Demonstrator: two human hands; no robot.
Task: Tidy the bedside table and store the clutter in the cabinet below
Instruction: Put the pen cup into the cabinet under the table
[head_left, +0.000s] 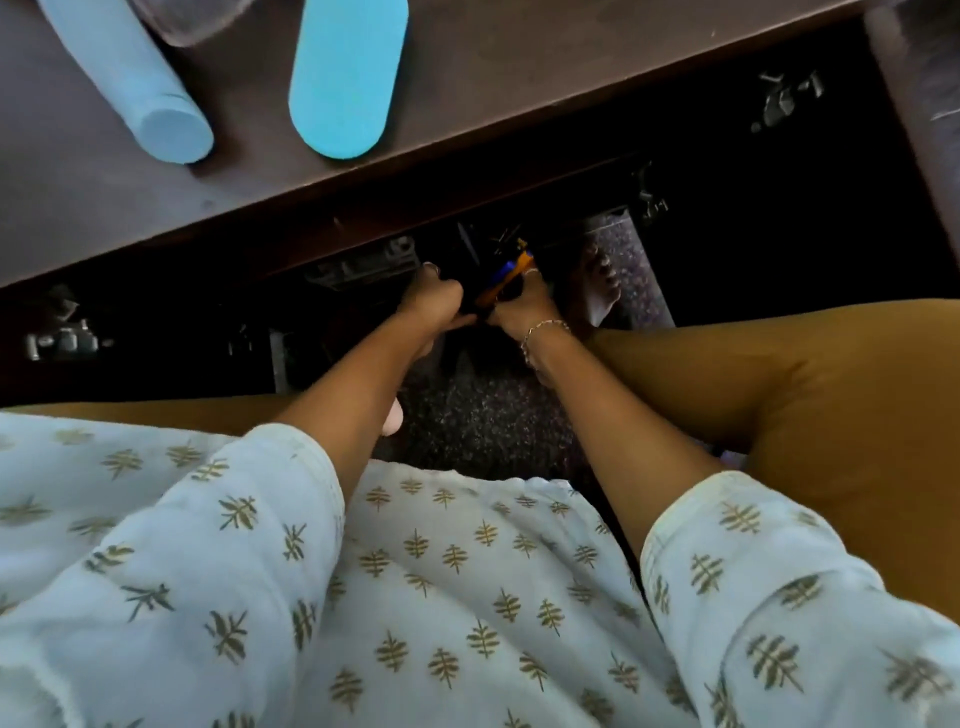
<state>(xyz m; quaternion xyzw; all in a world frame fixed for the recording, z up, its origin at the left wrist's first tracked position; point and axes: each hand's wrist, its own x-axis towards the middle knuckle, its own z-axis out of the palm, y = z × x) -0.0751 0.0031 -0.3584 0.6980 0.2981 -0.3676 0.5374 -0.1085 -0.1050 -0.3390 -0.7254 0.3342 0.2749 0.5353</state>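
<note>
Both my left hand (434, 301) and right hand (519, 306) clamp the orange-and-blue handled tool (506, 280); seat it deep inside the dark cabinet (779, 208).

Your view is unevenly lit: daylight falls on the brown tabletop (467, 67) and your patterned white sleeves (260, 519), while the open cabinet (727, 182) below lies in deep shadow, its contents barely readable. Wide-angle curvature bends the table edge. The whole picture is soft, and the blue items at the top look smeared.
</note>
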